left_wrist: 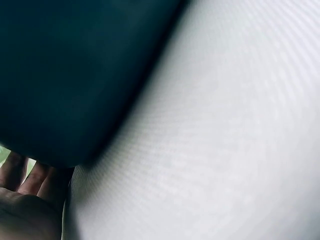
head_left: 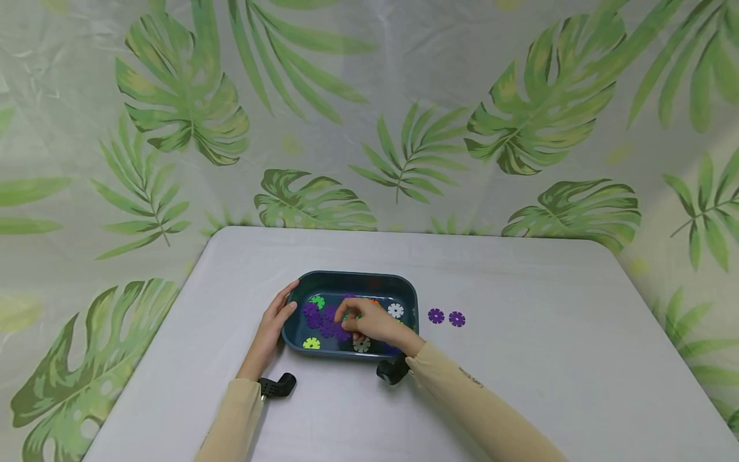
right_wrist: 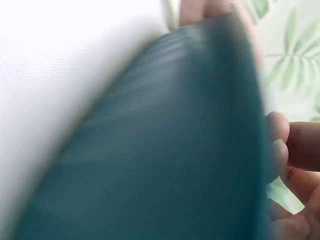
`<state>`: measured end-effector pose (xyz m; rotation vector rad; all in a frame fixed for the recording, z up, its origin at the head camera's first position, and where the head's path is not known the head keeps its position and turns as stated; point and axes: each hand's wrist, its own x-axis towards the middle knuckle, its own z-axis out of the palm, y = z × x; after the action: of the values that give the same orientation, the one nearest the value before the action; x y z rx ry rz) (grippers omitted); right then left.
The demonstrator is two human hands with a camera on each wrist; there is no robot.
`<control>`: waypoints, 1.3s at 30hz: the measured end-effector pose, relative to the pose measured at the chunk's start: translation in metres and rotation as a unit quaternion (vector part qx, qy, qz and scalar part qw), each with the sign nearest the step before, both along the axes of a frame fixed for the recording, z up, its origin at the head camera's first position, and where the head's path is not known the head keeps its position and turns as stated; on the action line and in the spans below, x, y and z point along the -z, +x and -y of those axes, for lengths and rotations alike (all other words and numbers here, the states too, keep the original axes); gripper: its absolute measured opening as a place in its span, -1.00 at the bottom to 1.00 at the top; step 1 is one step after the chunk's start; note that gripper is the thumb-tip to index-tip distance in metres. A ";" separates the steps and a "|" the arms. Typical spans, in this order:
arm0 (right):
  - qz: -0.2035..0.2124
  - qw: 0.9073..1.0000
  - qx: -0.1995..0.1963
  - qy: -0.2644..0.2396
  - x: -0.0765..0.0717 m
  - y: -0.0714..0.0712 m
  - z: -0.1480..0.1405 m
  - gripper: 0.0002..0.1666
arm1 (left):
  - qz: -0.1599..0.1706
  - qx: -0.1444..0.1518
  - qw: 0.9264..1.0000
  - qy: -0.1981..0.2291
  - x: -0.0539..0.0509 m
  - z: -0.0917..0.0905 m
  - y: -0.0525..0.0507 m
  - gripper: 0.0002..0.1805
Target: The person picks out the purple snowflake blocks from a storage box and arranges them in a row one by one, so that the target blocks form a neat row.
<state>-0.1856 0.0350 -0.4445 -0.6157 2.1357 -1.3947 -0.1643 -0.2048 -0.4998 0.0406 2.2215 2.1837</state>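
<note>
A dark teal tray (head_left: 404, 292) stands on the table with flower-shaped notched discs inside: a heap of purple discs (head_left: 314, 316), a yellow-green disc (head_left: 312, 344), a green disc (head_left: 317, 301), a white disc (head_left: 395, 310) and a grey disc (head_left: 362, 345). My left hand (head_left: 272, 328) rests along the tray's left end, fingers against the outer wall and thumb at the rim. My right hand (head_left: 369, 321) is bent down inside the tray over the purple discs. In the right wrist view the tray wall partly covers its fingertips (right_wrist: 278, 127), so whether they pinch a disc is hidden.
Two purple discs, one nearer (head_left: 435, 316) and one farther right (head_left: 457, 319), lie on the white table (head_left: 519, 372) beside the tray's right end. A leaf-patterned cloth (head_left: 404, 83) hangs behind the table. Each wrist carries a black camera, such as the left one (head_left: 280, 385).
</note>
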 end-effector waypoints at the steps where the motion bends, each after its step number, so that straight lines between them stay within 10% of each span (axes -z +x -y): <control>1: -0.004 1.000 0.005 -0.007 -0.002 -0.001 -0.003 -0.87 | -0.003 0.000 1.000 -0.001 0.002 0.000 0.000 -0.51; 14: 0.016 0.992 0.111 -0.052 -0.018 -0.013 -0.095 -0.79 | -0.008 -0.003 1.000 -0.004 0.003 -0.001 0.000 -0.50; 27: 0.030 0.972 0.233 -0.026 0.019 -0.011 -0.205 -0.72 | -0.013 -0.001 1.000 -0.005 0.006 0.003 0.000 -0.51; 39: -0.003 0.959 0.267 0.090 0.033 -0.003 -0.229 -0.78 | -0.015 0.001 1.000 -0.003 0.002 0.001 0.000 -0.51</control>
<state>-0.1889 0.2638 -0.4772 0.0408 2.5107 -1.4257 -0.1639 -0.2060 -0.5023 0.0749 2.2423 2.1897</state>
